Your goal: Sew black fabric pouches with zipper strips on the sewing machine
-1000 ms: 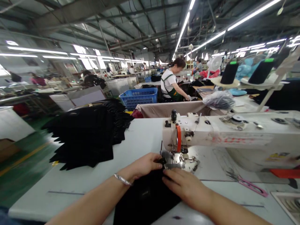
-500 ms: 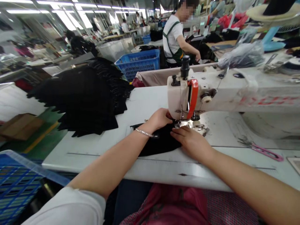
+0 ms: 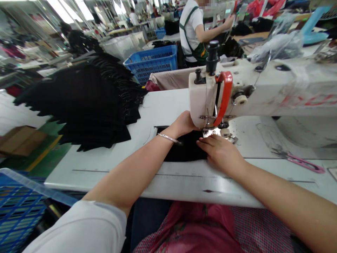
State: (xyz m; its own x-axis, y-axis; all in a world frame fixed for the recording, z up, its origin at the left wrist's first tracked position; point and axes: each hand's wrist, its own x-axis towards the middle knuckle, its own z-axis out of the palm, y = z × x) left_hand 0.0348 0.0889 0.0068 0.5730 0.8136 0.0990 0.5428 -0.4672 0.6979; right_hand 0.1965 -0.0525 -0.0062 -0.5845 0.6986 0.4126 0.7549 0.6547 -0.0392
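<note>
A piece of black fabric (image 3: 181, 151) lies under the needle area of a white sewing machine (image 3: 200, 102). My left hand (image 3: 185, 123), below a silver bracelet, is closed on the fabric's far side; its fingertips are partly hidden by the machine head. Flat on the fabric's right edge rests my right hand (image 3: 222, 151), fingers stretched toward the lit presser foot (image 3: 206, 133). The red-orange guard (image 3: 225, 96) stands just above both hands.
A tall stack of black fabric pieces (image 3: 86, 102) covers the table's left part. Pink-handled thread snips (image 3: 302, 162) lie at the right. One blue basket (image 3: 155, 61) stands behind the table, another (image 3: 21, 207) at lower left. A co-worker (image 3: 192, 31) works beyond the machine.
The black fabric has shifted away from me toward the machine, and both hands have moved along with it. The view has tilted down slightly. Across the way, the co-worker's arm has risen.
</note>
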